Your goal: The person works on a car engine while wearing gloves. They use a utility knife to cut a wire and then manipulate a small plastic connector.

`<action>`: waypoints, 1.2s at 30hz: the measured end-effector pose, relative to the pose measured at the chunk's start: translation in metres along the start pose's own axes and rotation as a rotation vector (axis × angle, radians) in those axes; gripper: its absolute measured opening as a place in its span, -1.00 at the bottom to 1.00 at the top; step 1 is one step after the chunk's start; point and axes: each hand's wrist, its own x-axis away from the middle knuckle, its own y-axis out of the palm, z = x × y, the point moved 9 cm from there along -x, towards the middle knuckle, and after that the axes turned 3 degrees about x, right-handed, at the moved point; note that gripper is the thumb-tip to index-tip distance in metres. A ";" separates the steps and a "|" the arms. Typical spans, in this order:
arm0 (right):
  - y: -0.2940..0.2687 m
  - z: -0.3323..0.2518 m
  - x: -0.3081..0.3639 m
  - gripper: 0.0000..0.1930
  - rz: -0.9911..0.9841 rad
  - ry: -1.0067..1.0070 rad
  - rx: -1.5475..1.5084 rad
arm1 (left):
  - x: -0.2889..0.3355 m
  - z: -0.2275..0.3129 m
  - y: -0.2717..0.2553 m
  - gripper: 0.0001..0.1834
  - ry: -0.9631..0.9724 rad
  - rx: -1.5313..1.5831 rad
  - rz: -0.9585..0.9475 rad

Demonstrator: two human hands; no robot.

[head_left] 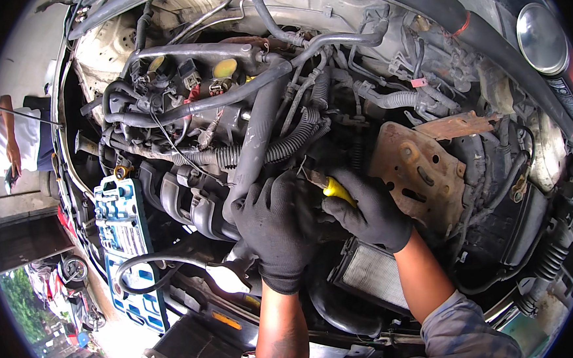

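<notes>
Both my hands wear black gloves and work close together over the middle of an open engine bay. My right hand (370, 207) is closed round a yellow-handled tool (336, 190), whose metal end points up and left toward a thin wire (304, 167); its exact kind is unclear. My left hand (278, 229) is curled downward beside it, its fingertips hidden among the engine parts, so what it grips cannot be made out. Next to its knuckles, a thick black hose (260, 131) runs up toward the engine top. Behind it lies a ribbed conduit (291, 148).
A blue tool case (128, 248) lies open at the left edge of the bay. Right of my hands sits a rusty metal tray (414, 171), with a pleated air filter (374, 272) below. A can (542, 38) stands far right. Another person (18, 139) is at the far left, above a motorcycle (77, 293).
</notes>
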 end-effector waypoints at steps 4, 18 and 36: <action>0.003 0.006 0.001 -0.49 0.007 -0.002 0.019 | 0.000 0.003 0.001 -0.78 0.025 0.019 -0.001; -0.002 -0.011 -0.007 -0.59 0.034 -0.012 -0.009 | 0.001 0.001 0.002 -0.74 0.030 -0.029 -0.037; -0.004 -0.024 -0.003 -0.57 0.039 -0.131 -0.094 | 0.003 0.003 0.004 -0.73 0.089 0.035 -0.030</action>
